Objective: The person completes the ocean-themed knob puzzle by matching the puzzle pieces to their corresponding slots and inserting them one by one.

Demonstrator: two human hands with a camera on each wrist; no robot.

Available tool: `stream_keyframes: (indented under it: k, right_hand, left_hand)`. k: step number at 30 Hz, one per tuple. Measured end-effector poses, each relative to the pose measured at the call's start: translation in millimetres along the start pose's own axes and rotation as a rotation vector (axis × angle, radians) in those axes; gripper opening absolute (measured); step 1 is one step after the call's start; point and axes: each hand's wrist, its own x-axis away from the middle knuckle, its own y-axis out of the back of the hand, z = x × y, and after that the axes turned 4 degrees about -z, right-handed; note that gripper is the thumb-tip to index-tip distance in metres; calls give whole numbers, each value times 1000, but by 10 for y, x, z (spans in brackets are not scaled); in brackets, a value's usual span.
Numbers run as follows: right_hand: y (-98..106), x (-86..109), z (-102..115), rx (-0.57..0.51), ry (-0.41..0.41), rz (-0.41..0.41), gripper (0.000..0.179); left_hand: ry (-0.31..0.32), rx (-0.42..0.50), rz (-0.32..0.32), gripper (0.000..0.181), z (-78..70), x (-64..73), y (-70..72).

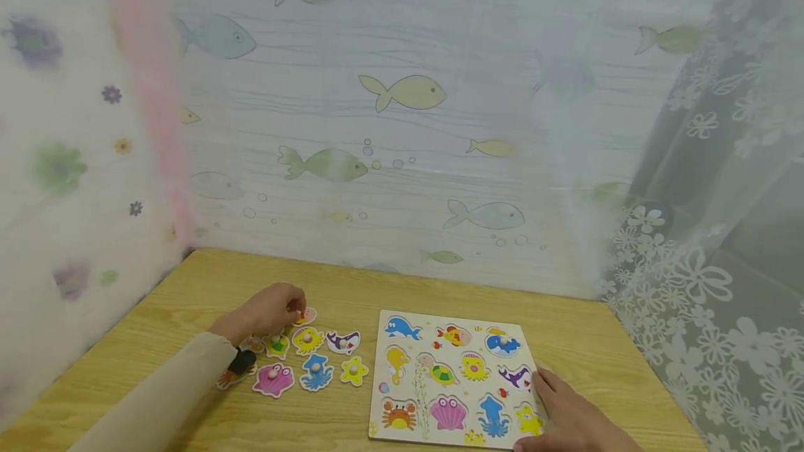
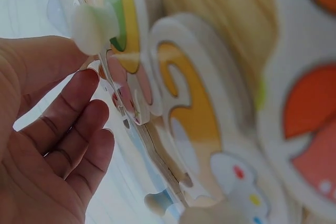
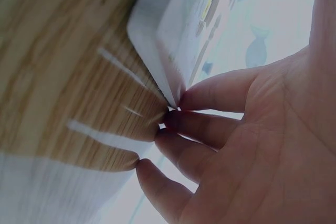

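Observation:
My left hand (image 1: 271, 309) reaches over the loose puzzle pieces, its thumb and index finger pinching the red and pink fish piece (image 1: 307, 316) at the back of the group. The left wrist view shows thumb and index fingertip together, the other fingers loosely bent. At the right edge of the wooden sea-animal puzzle board (image 1: 375, 396), my right hand (image 1: 574, 413) touches the side with extended fingers (image 3: 176, 153), its thumb at the near corner. A blue whale piece (image 1: 502, 344) with a knob sits in the board's upper right recess.
Near the left hand lie knobbed pieces: a yellow octopus (image 1: 308, 341), purple whale (image 1: 343, 342), pink shell (image 1: 273, 380), blue squid (image 1: 316, 372) and yellow starfish (image 1: 354, 371). The left forearm partly covers a crab piece (image 1: 229, 377). Fish-print curtains (image 1: 402, 159) hang behind the wooden table (image 1: 326, 420).

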Motion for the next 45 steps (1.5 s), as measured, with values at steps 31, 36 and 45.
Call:
stream_keyframes:
  k: [31, 36, 45]
  right_hand:
    - [23, 109, -101, -3, 9, 17, 118]
    - [40, 119, -97, -7, 14, 16, 119]
    - [30, 128, -125, 5, 59, -1, 115]
  left_hand:
    - [-227, -25, -39, 8, -917, -193, -205]
    - [-237, -33, -8, 9, -1110, -276, -307]
    - [-358, -63, 8, 10, -1384, -410, -474]
